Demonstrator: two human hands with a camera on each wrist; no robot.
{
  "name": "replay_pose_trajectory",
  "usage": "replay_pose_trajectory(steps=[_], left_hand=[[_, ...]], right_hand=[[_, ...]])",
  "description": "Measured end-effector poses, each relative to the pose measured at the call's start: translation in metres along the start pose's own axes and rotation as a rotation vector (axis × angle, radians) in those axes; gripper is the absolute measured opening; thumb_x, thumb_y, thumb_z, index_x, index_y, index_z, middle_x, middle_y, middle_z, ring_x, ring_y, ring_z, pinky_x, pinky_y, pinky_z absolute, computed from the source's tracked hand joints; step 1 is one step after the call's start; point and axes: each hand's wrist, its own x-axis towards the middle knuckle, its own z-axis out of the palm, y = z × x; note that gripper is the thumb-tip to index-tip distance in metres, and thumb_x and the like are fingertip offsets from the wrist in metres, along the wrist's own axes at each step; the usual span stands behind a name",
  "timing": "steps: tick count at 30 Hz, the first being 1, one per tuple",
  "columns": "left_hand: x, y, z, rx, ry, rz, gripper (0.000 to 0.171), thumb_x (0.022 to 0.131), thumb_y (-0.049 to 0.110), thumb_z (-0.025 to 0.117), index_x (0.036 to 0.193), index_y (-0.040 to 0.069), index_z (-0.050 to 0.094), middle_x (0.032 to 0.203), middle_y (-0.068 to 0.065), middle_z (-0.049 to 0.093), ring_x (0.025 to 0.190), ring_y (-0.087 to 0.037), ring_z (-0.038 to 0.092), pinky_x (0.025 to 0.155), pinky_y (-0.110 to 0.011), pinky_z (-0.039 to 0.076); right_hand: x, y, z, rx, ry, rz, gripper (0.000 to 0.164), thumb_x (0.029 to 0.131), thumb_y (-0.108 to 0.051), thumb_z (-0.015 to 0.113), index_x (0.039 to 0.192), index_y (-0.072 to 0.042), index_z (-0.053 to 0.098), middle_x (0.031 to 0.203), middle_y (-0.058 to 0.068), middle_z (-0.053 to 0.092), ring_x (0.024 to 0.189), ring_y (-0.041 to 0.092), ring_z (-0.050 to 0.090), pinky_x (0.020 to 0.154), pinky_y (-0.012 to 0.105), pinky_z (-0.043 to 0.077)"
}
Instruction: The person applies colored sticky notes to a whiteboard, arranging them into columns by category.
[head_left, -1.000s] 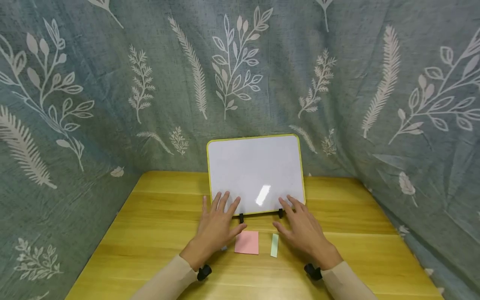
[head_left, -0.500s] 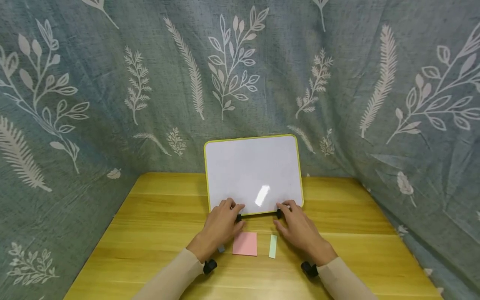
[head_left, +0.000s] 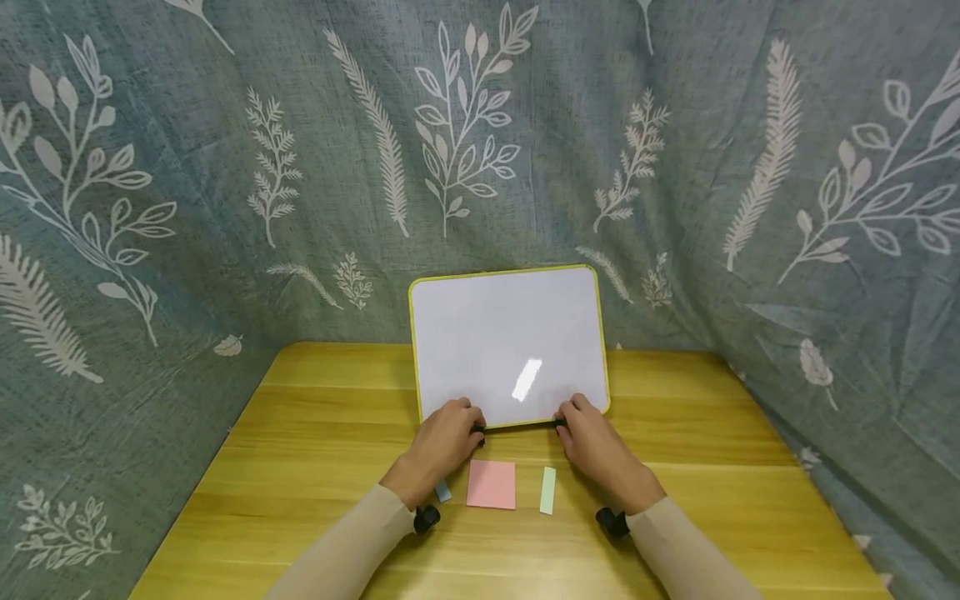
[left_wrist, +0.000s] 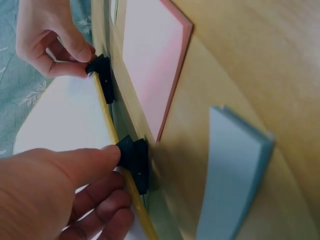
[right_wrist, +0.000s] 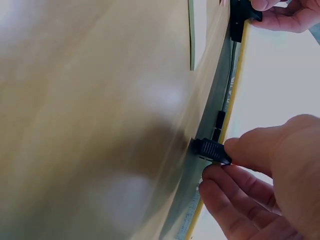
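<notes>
While both hands work at the board's lower edge, the left hand (head_left: 447,437) pinches the left black clip (left_wrist: 134,157) and the right hand (head_left: 603,454) pinches the right black clip (right_wrist: 212,151). Clips look like hard, light plastic, ribbed on the right one; best held thumb-to-forefinger at the ends. Whiteboard (head_left: 495,333) stands upright at the back of the counter (head_left: 337,446), probably light and stiff; glossy face, likely slippery, so take it by the yellow rim (right_wrist: 236,75). Not very fragile, I'd guess, but could tip under an uneven push. Pose: forearms angle in from the near side, fingers bent, thumbs inward, spare fingers bunched by the rim. Nearer the person: blue pad (head_left: 443,491) beside the left wrist, pink pad (head_left: 491,484) between the arms, green strip (head_left: 547,490) toward the right. Leaf-print cloth (head_left: 555,167) behind.
</notes>
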Motion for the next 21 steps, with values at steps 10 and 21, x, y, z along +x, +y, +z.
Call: replay_pose_trajectory(steps=[10, 21], left_hand=[[0.0055, -0.0016, -0.0055, -0.067, -0.030, -0.029, 0.004, 0.103, 0.012, 0.090, 0.106, 0.009, 0.090, 0.101, -0.003, 0.077, 0.099, -0.021, 0.076, 0.092, -0.037, 0.068], [0.0054, -0.0038, -0.0033, -0.100, -0.027, -0.036, 0.005, 0.102, 0.008, 0.090, 0.107, 0.008, 0.090, 0.102, -0.004, 0.079, 0.101, -0.022, 0.076, 0.095, -0.040, 0.068]], right_hand=[[0.0056, -0.0013, -0.0020, -0.015, 0.001, 0.017, 0.016, 0.096, 0.012, 0.084, 0.097, -0.002, 0.076, 0.094, 0.009, 0.064, 0.083, 0.024, 0.071, 0.075, 0.038, 0.065], [-0.0009, -0.0066, -0.0054, -0.008, 0.004, 0.034, 0.018, 0.095, 0.013, 0.084, 0.094, -0.004, 0.077, 0.093, 0.007, 0.066, 0.083, 0.024, 0.072, 0.074, 0.036, 0.065]])
